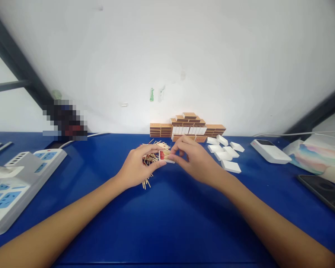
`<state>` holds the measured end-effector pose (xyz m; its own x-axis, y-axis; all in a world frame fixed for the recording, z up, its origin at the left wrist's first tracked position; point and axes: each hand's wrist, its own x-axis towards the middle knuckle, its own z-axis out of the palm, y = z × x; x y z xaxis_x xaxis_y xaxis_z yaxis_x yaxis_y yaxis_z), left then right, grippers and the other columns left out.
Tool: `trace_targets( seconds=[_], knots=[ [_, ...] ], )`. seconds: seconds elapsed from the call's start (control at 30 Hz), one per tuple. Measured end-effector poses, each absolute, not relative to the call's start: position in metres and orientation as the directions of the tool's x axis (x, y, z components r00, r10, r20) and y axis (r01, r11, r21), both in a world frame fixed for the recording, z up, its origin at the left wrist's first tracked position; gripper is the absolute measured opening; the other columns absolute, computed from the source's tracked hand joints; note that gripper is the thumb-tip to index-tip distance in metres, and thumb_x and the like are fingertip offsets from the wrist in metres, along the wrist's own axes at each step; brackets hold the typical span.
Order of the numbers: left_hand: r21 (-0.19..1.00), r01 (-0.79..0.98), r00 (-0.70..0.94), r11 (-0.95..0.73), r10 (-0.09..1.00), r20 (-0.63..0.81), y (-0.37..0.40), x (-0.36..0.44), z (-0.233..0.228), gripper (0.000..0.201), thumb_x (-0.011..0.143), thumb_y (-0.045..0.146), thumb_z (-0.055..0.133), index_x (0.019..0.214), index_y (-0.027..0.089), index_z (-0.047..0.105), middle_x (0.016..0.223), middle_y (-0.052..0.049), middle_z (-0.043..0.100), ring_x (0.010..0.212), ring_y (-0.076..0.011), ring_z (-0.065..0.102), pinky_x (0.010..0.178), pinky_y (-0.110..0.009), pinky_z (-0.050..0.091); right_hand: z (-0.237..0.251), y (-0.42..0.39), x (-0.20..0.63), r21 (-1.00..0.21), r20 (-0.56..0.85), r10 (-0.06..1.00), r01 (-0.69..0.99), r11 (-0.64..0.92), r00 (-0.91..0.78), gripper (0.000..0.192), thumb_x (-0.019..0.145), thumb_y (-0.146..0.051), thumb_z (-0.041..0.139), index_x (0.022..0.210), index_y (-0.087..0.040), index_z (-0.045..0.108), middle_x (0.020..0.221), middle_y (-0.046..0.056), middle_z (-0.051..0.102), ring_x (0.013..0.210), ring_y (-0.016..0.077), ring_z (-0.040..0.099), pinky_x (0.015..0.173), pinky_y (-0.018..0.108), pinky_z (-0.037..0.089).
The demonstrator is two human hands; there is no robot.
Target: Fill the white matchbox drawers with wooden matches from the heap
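A small white matchbox tray point(167, 160) with red-headed matches point(164, 155) lying in it is held up at the middle of the view. My left hand point(136, 166) grips its left end between thumb and fingers. At the tray's right end, my right hand point(192, 158) is closed in a pinch on the pale ends of the matches; its fingertips partly hide them. Behind and below my left hand lies a loose pile of matches point(146, 183), partly covered by that hand. To the right of my right hand lie several white matchbox trays point(231, 166).
Brown matchboxes point(161, 130) are stacked against the white wall point(167, 56). A power strip point(25, 186) occupies the left of the blue table point(156, 230). On the right are a white device point(270, 152), a phone point(324, 195) and a colourful soft pack point(309, 156).
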<state>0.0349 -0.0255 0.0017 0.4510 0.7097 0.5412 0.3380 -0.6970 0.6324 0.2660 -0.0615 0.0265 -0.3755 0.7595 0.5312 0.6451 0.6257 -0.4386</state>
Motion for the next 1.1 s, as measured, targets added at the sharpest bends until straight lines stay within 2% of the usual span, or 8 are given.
trace_targets(
  seconds=[0.2, 0.43, 0.5, 0.63, 0.77, 0.9, 1.1],
  knots=[
    [0.606, 0.359, 0.457, -0.710, 0.700, 0.549, -0.028, 0.036, 0.002, 0.036, 0.087, 0.042, 0.080, 0.118, 0.025, 0.072, 0.120, -0.005, 0.077, 0.111, -0.0251, 0.073, 0.102, -0.042, 0.057, 0.028, -0.064, 0.266, -0.433, 0.475, 0.786, 0.672, 0.601, -0.396, 0.006, 0.098, -0.026, 0.067, 0.095, -0.021, 0.064, 0.099, 0.005, 0.059, 0.087, 0.0185, 0.058, 0.079, 0.034, 0.048],
    [0.652, 0.343, 0.435, -0.676, 0.730, 0.528, -0.024, 0.034, 0.000, 0.039, 0.086, 0.043, 0.081, 0.119, 0.023, 0.071, 0.121, -0.007, 0.077, 0.113, -0.0269, 0.073, 0.103, -0.044, 0.058, 0.032, -0.062, 0.270, -0.482, 0.489, 0.804, 0.664, 0.572, -0.337, 0.011, 0.096, -0.030, 0.070, 0.093, -0.021, 0.063, 0.095, 0.003, 0.062, 0.076, 0.0154, 0.056, 0.069, 0.030, 0.046],
    [0.673, 0.348, 0.413, -0.653, 0.751, 0.516, -0.024, 0.034, 0.001, 0.039, 0.087, 0.042, 0.081, 0.119, 0.023, 0.071, 0.121, -0.007, 0.077, 0.112, -0.0272, 0.074, 0.102, -0.043, 0.058, 0.033, -0.061, 0.270, -0.527, 0.451, 0.834, 0.660, 0.536, -0.317, 0.010, 0.096, -0.029, 0.068, 0.091, -0.021, 0.065, 0.090, 0.002, 0.064, 0.073, 0.0150, 0.056, 0.066, 0.030, 0.045],
    [0.696, 0.338, 0.379, -0.634, 0.768, 0.516, -0.026, 0.036, 0.003, 0.038, 0.087, 0.042, 0.081, 0.118, 0.022, 0.071, 0.120, -0.008, 0.077, 0.112, -0.0268, 0.074, 0.101, -0.042, 0.058, 0.037, -0.061, 0.267, -0.697, 0.314, 0.911, 0.586, 0.413, -0.269, 0.013, 0.094, -0.034, 0.068, 0.091, -0.021, 0.069, 0.076, 0.000, 0.065, 0.065, 0.0149, 0.056, 0.061, 0.029, 0.044],
    [0.690, 0.320, 0.374, -0.649, 0.756, 0.537, -0.028, 0.036, 0.002, 0.038, 0.086, 0.041, 0.081, 0.118, 0.023, 0.071, 0.120, -0.008, 0.077, 0.111, -0.0262, 0.074, 0.102, -0.043, 0.058, 0.041, -0.063, 0.264, -0.768, 0.257, 0.936, 0.538, 0.349, -0.241, 0.016, 0.093, -0.036, 0.068, 0.091, -0.021, 0.071, 0.078, 0.001, 0.069, 0.064, 0.0150, 0.057, 0.060, 0.030, 0.044],
    [0.674, 0.324, 0.381, -0.664, 0.744, 0.549, -0.028, 0.036, 0.003, 0.037, 0.087, 0.038, 0.082, 0.118, 0.023, 0.071, 0.119, -0.007, 0.077, 0.109, -0.0254, 0.074, 0.099, -0.042, 0.059, 0.038, -0.062, 0.264, -0.774, 0.258, 0.940, 0.535, 0.340, -0.224, 0.020, 0.094, -0.039, 0.066, 0.091, -0.021, 0.072, 0.081, 0.003, 0.072, 0.067, 0.0160, 0.059, 0.062, 0.031, 0.046],
    [0.565, 0.354, 0.407, -0.746, 0.666, 0.625, -0.029, 0.037, 0.002, 0.036, 0.087, 0.036, 0.082, 0.119, 0.024, 0.071, 0.117, -0.005, 0.077, 0.110, -0.0235, 0.071, 0.100, -0.041, 0.057, 0.029, -0.061, 0.262, -0.744, 0.237, 0.943, 0.580, 0.332, -0.236, 0.026, 0.094, -0.045, 0.065, 0.092, -0.020, 0.072, 0.082, 0.004, 0.071, 0.071, 0.0174, 0.060, 0.065, 0.032, 0.047]
  ],
)
